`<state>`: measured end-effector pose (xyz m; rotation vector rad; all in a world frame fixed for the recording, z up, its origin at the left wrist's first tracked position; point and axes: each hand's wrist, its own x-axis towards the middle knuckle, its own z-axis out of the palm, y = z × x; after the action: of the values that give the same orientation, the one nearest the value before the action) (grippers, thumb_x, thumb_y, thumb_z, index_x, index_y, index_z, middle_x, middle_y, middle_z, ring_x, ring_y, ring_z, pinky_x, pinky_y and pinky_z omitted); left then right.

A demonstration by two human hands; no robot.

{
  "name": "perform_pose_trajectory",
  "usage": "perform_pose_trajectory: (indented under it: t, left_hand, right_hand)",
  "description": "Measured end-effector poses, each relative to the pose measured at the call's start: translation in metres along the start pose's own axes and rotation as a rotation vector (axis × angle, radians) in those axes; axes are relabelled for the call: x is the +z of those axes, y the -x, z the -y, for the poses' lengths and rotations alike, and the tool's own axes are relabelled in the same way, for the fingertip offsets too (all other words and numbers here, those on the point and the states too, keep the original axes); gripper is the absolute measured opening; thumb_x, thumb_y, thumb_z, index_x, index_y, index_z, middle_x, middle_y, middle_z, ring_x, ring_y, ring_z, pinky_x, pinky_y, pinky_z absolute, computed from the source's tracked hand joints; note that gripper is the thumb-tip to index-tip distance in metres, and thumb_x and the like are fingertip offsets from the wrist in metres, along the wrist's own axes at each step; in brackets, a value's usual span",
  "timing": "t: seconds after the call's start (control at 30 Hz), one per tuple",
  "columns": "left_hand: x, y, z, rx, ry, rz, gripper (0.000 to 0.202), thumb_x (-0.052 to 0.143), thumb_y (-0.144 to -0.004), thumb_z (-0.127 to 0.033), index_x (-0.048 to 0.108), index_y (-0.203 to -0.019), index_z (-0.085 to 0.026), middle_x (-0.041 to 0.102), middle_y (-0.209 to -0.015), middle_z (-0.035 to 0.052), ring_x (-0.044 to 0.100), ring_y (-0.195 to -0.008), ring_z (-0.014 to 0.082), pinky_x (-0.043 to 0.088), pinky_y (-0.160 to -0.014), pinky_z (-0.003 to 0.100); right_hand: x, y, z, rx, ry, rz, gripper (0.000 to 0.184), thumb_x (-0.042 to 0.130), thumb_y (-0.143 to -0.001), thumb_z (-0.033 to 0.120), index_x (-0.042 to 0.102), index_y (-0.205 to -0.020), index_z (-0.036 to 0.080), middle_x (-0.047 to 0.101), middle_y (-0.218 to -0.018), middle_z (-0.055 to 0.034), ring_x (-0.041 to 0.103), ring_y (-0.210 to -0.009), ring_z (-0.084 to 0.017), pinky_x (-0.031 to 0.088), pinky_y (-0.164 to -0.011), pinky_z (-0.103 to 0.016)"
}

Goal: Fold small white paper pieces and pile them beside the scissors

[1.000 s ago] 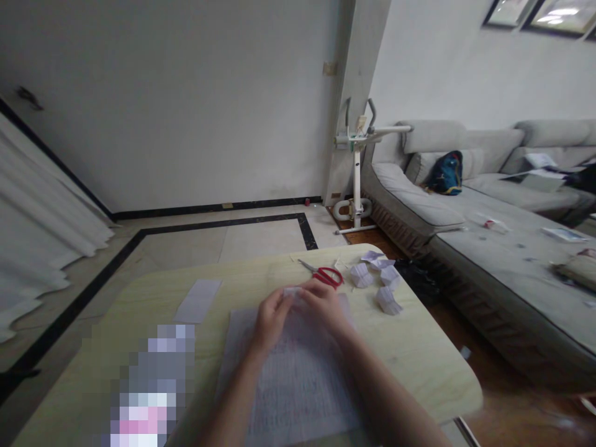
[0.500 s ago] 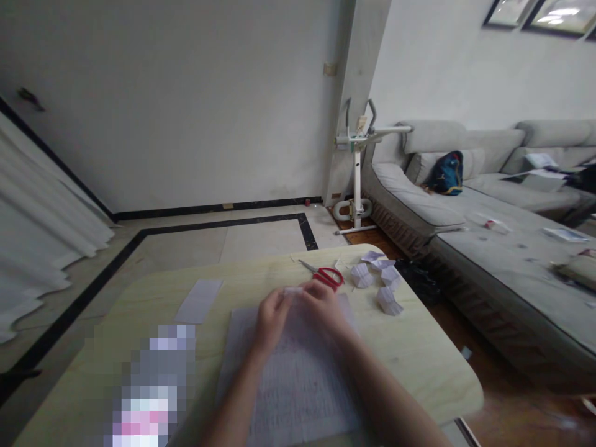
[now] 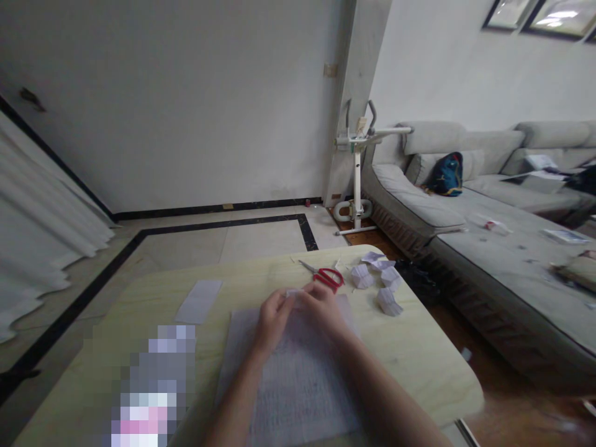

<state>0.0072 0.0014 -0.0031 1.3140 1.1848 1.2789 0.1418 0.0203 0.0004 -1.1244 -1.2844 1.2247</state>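
Above a large written sheet of paper (image 3: 298,385), my left hand (image 3: 274,313) and my right hand (image 3: 323,307) come close together. Both are closed, fingertips pinching a small piece of white paper (image 3: 294,292) between them. Much of that piece is hidden by the fingers. Just beyond my right hand lie red-handled scissors (image 3: 328,277), their blades pointing to the far left. Several folded paper pieces (image 3: 388,301) are scattered toward the table's far right corner. A plain paper rectangle (image 3: 199,301) rests to the left of the written sheet.
The pale wooden table (image 3: 419,366) has rounded corners. A blurred-out patch (image 3: 149,391) covers its left front part. To the right stands a grey sofa (image 3: 493,248) with a blue bag (image 3: 447,174). White exercise equipment (image 3: 357,167) is by the wall, beyond the table.
Both hands keep almost the same place and still pinch the small paper, with only slight finger movement. The scissors and the other papers have not moved.
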Motion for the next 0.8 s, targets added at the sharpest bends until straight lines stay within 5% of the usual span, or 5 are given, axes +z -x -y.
perform_pose_trajectory:
  t: [0.43,0.8]
  left_hand:
    - [-0.0008,0.0020,0.0007,-0.021,-0.068,0.007,0.030,0.057,-0.079,-0.042,0.066,-0.080,-0.013,0.065,-0.071,0.0025,0.060,-0.068,0.0169,0.046,-0.060,0.023]
    - [-0.0037,0.0021,-0.0015,0.000,-0.147,0.005,0.030,0.054,-0.082,-0.040,0.066,-0.081,-0.013,0.065,-0.071,0.0025,0.059,-0.069,0.0168,0.044,-0.061,0.023]
  right_hand:
    - [-0.0032,0.0019,0.0050,0.082,-0.113,0.019,0.019,0.063,-0.070,0.029,0.052,-0.059,0.019,0.048,-0.055,0.0033,0.044,-0.051,-0.011,0.034,-0.048,-0.023]
    - [0.0010,0.0015,-0.0001,0.068,-0.077,0.042,0.020,0.063,-0.072,0.034,0.056,-0.064,0.018,0.054,-0.060,0.0015,0.049,-0.056,-0.012,0.037,-0.051,-0.023]
